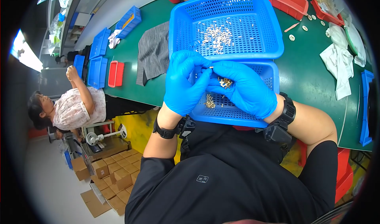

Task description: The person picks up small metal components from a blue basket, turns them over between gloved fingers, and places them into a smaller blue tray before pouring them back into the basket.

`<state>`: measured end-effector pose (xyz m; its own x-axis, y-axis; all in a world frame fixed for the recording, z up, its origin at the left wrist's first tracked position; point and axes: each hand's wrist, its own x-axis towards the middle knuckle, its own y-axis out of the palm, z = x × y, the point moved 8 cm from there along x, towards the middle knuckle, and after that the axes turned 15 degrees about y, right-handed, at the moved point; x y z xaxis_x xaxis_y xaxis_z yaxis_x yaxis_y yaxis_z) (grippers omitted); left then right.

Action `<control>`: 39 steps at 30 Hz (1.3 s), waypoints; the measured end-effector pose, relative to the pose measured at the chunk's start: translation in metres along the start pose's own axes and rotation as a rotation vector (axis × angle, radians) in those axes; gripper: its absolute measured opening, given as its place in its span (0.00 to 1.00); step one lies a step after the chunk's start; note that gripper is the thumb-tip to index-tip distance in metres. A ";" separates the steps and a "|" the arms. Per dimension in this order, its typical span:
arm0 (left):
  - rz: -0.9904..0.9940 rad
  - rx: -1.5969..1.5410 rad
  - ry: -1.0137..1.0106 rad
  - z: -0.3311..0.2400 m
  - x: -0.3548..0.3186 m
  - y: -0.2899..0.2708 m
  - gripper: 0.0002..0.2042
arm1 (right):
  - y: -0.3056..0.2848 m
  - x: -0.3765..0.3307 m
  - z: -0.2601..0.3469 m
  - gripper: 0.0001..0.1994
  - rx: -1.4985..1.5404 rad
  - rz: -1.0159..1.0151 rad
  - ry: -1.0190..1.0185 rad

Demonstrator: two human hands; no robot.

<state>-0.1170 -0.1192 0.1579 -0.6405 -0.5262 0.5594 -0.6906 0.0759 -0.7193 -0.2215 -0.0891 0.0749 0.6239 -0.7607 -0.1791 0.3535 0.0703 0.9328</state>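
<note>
At the far left a co-worker [73, 105] sits at the green table [304, 81], one arm raised, with cardboard boxes [111, 180] on the floor below. Along the table's left run lie small blue trays [99, 56] and a red tray [116, 73], then a grey cloth [152, 52].

The left hand [185, 83], in a blue glove, is curled with its fingertips pinched together on a tiny part [211, 68], too small to make out. It hangs over the near basket [237, 115], a blue mesh one at the table edge with a few small brass pieces [209, 101] lying in it.

The right hand [247, 88], also gloved, is cupped half shut and cradles a small heap of brass parts [225, 82], its fingertips meeting the left's.

Behind them, the far basket [225, 24] rests on the near one's back rim and holds scattered white pieces [217, 36].

Further right lie red bins [287, 0], white cloths [338, 63] and a blue tray [366, 105] at the edge.
</note>
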 end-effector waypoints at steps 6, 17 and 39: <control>-0.019 0.071 0.058 -0.004 0.002 -0.003 0.11 | -0.001 -0.001 0.001 0.16 -0.108 -0.027 -0.037; -0.211 -0.116 0.119 -0.010 0.003 -0.016 0.15 | -0.001 -0.002 0.003 0.14 0.006 -0.017 0.008; 0.198 0.207 0.112 -0.017 0.006 0.012 0.13 | 0.002 -0.020 0.025 0.21 -1.109 -0.325 -0.347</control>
<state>-0.1349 -0.1074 0.1598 -0.7969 -0.4209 0.4333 -0.4724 -0.0128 -0.8813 -0.2504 -0.0901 0.0882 0.2341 -0.9667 -0.1036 0.9718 0.2296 0.0531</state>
